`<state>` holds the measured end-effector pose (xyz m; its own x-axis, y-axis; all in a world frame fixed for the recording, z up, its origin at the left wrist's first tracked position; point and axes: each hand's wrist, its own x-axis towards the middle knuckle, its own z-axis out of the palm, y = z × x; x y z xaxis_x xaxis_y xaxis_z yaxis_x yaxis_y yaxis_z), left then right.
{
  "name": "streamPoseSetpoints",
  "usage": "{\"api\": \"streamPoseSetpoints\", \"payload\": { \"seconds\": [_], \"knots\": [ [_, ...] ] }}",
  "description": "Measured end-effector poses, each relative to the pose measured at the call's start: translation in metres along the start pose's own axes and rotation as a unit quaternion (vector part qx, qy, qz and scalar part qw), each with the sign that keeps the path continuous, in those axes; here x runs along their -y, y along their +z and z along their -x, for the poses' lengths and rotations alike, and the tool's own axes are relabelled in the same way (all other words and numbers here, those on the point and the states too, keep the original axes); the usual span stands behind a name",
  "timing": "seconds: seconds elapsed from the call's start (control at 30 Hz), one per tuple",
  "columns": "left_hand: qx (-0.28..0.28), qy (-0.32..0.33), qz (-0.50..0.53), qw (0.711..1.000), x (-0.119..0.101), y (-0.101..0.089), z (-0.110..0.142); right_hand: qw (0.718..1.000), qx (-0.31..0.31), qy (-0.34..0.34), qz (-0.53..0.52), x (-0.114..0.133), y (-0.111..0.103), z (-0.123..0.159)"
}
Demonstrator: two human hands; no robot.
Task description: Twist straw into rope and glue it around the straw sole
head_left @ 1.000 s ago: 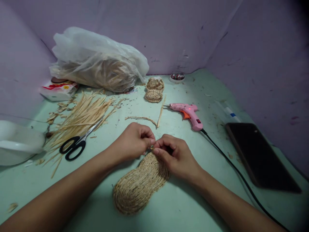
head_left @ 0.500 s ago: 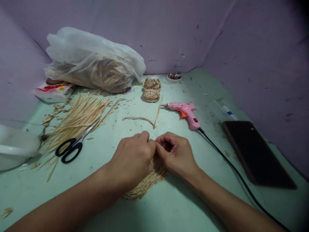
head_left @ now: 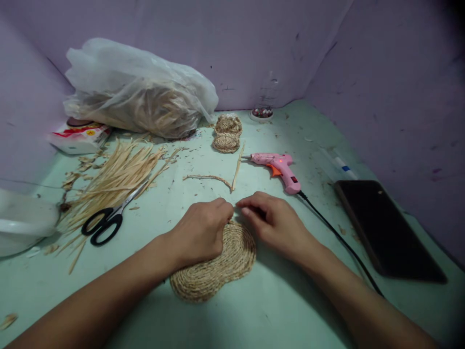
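A coiled piece of braided straw cord (head_left: pixel 218 266), shaped like a shoe sole, lies flat on the table below my hands. My left hand (head_left: pixel 201 228) is closed at its upper edge, fingertips pinched together and covering part of the coils. Just to the right, my right hand (head_left: pixel 274 220) has thumb and forefinger slightly apart, nothing visible between them, clear of the piece. A short length of braid (head_left: pixel 209 177) and a straw strip (head_left: pixel 238 167) lie beyond my hands. Behind them stands a smaller coiled straw item (head_left: pixel 227 133).
A pink glue gun (head_left: pixel 276 167) with a black cord lies at right, near a dark phone (head_left: pixel 385 228). Black-handled scissors (head_left: pixel 105 225) rest beside loose straw strips (head_left: pixel 119 169). At the back are a plastic bag (head_left: pixel 141 92) and a small dish of beads (head_left: pixel 261 114).
My right hand has moved right, away from my left hand, and its fingers have parted. More of the coiled straw piece now shows.
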<state>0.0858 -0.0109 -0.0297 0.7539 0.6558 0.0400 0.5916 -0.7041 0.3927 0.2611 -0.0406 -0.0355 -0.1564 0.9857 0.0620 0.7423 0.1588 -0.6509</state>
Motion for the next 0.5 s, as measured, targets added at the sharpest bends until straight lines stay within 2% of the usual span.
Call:
{"api": "streamPoseSetpoints", "payload": {
  "seconds": [0.13, 0.33, 0.5],
  "knots": [
    [-0.018, 0.010, 0.025, 0.999, 0.000, 0.002, 0.001, 1.000, -0.001, -0.005, 0.004, -0.008, -0.009, -0.002],
    [-0.030, 0.031, 0.024, 0.999, 0.002, 0.003, 0.003, 0.994, 0.079, -0.041, 0.058, 0.003, -0.009, 0.002],
    [-0.017, 0.027, 0.000, 0.999, 0.000, 0.004, 0.003, 0.989, 0.102, -0.039, 0.097, 0.008, -0.013, 0.002]
  ]
}}
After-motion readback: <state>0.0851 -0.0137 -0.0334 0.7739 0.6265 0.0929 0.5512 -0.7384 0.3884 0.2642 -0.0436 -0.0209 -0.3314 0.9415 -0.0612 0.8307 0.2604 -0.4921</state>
